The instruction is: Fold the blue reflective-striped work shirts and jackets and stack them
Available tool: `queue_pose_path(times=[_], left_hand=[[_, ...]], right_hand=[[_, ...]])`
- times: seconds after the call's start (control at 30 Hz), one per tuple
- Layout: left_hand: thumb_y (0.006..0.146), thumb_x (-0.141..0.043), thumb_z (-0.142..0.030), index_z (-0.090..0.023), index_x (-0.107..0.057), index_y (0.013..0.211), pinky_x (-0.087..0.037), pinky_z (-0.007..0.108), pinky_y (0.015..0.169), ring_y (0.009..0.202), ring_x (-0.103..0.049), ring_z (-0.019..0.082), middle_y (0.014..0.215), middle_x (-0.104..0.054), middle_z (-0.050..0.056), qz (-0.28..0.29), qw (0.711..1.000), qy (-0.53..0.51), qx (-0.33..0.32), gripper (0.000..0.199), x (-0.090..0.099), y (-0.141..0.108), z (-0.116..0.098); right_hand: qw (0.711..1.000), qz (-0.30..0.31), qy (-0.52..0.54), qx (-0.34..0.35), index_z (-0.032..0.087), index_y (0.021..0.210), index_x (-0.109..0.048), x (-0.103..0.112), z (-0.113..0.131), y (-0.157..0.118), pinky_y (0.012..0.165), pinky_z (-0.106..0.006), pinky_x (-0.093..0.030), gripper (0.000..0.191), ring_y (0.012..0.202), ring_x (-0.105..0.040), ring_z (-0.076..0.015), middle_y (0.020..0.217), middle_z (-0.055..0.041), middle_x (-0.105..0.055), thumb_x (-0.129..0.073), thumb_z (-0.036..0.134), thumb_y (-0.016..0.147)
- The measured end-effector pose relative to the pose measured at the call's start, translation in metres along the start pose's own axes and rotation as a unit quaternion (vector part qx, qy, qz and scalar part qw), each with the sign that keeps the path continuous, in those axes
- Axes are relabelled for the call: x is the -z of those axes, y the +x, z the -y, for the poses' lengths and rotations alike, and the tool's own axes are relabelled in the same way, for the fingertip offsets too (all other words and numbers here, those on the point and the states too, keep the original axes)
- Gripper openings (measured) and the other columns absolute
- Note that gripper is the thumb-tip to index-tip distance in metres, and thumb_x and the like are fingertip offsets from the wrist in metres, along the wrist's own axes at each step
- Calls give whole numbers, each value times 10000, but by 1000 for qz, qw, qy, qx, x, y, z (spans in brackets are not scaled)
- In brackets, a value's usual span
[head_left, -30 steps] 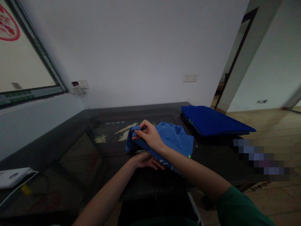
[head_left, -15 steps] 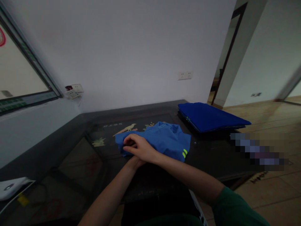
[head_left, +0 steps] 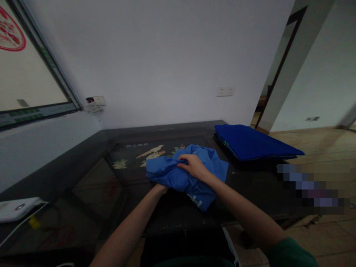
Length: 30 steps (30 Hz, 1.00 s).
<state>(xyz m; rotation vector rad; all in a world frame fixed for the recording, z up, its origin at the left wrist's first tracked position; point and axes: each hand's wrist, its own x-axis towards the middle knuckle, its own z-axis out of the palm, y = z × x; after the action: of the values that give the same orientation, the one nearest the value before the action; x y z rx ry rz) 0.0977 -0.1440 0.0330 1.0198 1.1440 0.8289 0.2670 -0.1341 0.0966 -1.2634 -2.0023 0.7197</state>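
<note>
A crumpled blue garment (head_left: 207, 159) lies bunched on the dark table (head_left: 178, 218), with white lettering showing on its near fold. My right hand (head_left: 193, 165) is on top of it, thumb and fingers pinching a fold of the cloth. From the near left, my left hand (head_left: 161, 188) reaches beneath the garment. Only its wrist end shows; the cloth covers the fingers, so their grip cannot be seen.
Folded darker blue cloth (head_left: 256, 142) is stacked at the table's right. A white device (head_left: 19, 208) with a cable sits at the left edge. Behind the table rises a wall with sockets (head_left: 224, 91). A blurred patch covers something at the right.
My right hand has moved right and now pinches the cloth. The garment's near part has been lifted and turned over my left hand, exposing the white lettering; the yellow-green stripes no longer show.
</note>
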Motion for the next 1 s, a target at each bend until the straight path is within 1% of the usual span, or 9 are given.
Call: queue_pose_path(times=[0.13, 0.23, 0.43, 0.53, 0.7, 0.8, 0.9, 0.93, 1.0], left_hand=[[763, -591, -228, -170, -637, 916, -546, 382, 759, 863, -662, 263, 884, -700, 91, -64, 980, 188, -19, 170, 22, 13, -20], [834, -482, -268, -156, -616, 812, -512, 312, 648, 645, -604, 184, 711, -642, 34, -128, 940, 299, -107, 176, 43, 31, -72], [886, -511, -226, -104, -621, 843, -410, 279, 839, 852, -555, 152, 864, -665, 49, -271, 775, 462, -336, 170, 35, 64, -252], [961, -440, -214, -58, -597, 974, -370, 275, 915, 930, -522, 115, 1019, -655, 61, -330, 690, 499, -407, 222, 17, 62, -319], [939, -516, -255, 56, -570, 982, -346, 365, 1003, 1096, -546, 179, 1104, -657, 103, -162, 600, 723, -302, 319, 26, 41, -379], [984, -397, -211, 145, -538, 977, -310, 367, 1043, 1210, -496, 201, 1186, -632, 139, -363, 556, 669, -334, 382, 50, 26, -417], [987, -203, -115, 113, -545, 809, -363, 192, 989, 1145, -516, 65, 996, -710, 69, -457, 581, 605, -296, 448, 67, 16, -437], [976, -223, -119, 1, -554, 699, -383, 170, 958, 1094, -545, 46, 867, -720, 27, -412, 602, 632, -263, 448, 70, 14, -440], [936, -380, -192, 70, -556, 690, -402, 246, 968, 1063, -589, 87, 711, -683, -29, -289, 603, 713, -210, 401, 76, 9, -444]], right_hand=[[988, -154, 33, 11, 194, 785, -650, 50, 9, -17, 762, -304, -447, 160, 824, -612, -207, 828, -46, -664, -737, 324, 754], [984, -159, 73, -18, 206, 830, -613, 63, 10, -40, 637, -261, -432, 213, 682, -561, -159, 755, -13, -615, -702, 392, 778], [954, 231, 190, 30, 208, 1108, -616, 6, 13, -61, 653, -220, -467, 287, 717, -611, -123, 853, -12, -654, -617, 352, 859], [944, 259, 198, 47, 197, 1070, -664, -18, 10, -56, 712, -233, -473, 237, 779, -630, -135, 872, -23, -675, -617, 308, 866], [955, 226, 191, 11, 191, 992, -690, -23, -4, -60, 701, -248, -477, 169, 761, -632, -147, 830, -20, -687, -587, 252, 874], [958, 224, 181, 8, 189, 974, -698, -21, -5, -64, 693, -249, -474, 164, 757, -639, -153, 838, -27, -695, -577, 236, 874], [962, 228, 149, 21, 200, 975, -705, -22, -1, -66, 678, -243, -461, 166, 748, -634, -151, 853, -25, -696, -582, 224, 867], [962, 231, 140, 24, 202, 974, -707, -23, 1, -66, 672, -241, -457, 166, 743, -630, -149, 853, -24, -696, -582, 220, 866], [963, 236, 126, 24, 201, 970, -710, -23, 3, -66, 673, -240, -452, 169, 743, -626, -149, 857, -25, -696, -578, 210, 866]])
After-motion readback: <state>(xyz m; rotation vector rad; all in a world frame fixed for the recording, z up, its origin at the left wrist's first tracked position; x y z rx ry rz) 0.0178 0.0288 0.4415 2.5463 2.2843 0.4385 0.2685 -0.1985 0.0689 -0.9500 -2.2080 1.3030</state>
